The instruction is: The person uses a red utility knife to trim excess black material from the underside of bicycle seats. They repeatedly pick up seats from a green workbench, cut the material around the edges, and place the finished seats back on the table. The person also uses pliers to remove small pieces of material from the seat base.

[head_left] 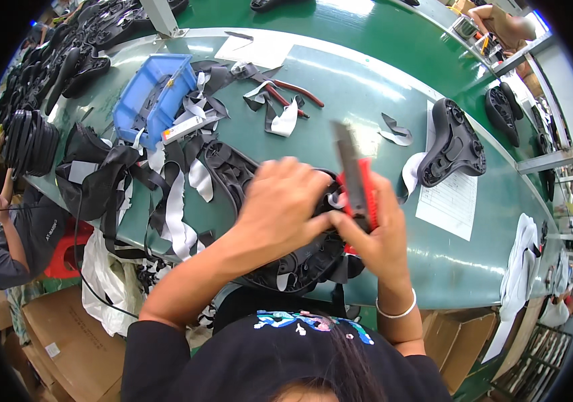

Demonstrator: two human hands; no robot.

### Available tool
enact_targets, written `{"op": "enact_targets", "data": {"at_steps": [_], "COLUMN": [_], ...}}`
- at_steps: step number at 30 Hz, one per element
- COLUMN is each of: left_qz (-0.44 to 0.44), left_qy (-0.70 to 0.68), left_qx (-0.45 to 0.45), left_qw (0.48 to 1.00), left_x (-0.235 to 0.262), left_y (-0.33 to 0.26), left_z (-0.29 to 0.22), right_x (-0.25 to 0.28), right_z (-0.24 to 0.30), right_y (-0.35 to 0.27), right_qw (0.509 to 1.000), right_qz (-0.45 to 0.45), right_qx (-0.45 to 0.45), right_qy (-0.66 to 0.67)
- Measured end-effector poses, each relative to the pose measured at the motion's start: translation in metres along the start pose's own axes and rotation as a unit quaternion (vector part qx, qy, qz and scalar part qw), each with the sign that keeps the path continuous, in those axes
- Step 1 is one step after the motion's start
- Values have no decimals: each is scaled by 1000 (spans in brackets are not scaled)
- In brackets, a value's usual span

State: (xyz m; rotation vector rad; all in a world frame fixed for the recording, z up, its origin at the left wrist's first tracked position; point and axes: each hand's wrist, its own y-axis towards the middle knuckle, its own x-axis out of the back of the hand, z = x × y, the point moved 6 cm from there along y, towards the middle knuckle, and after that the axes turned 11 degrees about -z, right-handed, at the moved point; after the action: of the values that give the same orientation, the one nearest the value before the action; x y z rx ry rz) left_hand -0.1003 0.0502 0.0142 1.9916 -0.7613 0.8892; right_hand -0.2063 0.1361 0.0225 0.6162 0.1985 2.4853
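Observation:
A black bicycle saddle lies underside up in front of me, close to the table's near edge. My left hand is closed over its middle, gripping the rim; most of its fingertips are hidden. My right hand is wrapped round a red cutter at the saddle's right side. The cutter's broad grey blade points away from me and is smeared by motion. Both thumbs nearly meet at the saddle's edge, where a small light piece shows between them.
On the green table lie a blue bin, red-handled pliers and black and white fabric scraps. Another saddle rests on paper at the right. Saddles are piled far left; a co-worker sits at left. Cardboard boxes stand below.

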Motion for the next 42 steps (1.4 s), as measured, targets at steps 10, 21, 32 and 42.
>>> {"op": "enact_targets", "data": {"at_steps": [10,21,32,42], "left_qz": [38,64,-194,-240], "left_qy": [-190,-682,-320,-445], "left_qx": [32,279,43,379], "left_qw": [980,673,926,775], "left_x": [-25,-12,13,-5], "left_y": [8,6,34,27], "left_z": [13,17,36,124], "right_x": [38,26,14,19], "right_z": [-23,-9,-13,8], "right_y": [-33,-60,-34,-37], "right_qw": [934,910,896,876], "right_qz": [92,53,29,122], "right_qx": [171,33,45,93], "right_qy": [-301,-409,-442,-458]}}
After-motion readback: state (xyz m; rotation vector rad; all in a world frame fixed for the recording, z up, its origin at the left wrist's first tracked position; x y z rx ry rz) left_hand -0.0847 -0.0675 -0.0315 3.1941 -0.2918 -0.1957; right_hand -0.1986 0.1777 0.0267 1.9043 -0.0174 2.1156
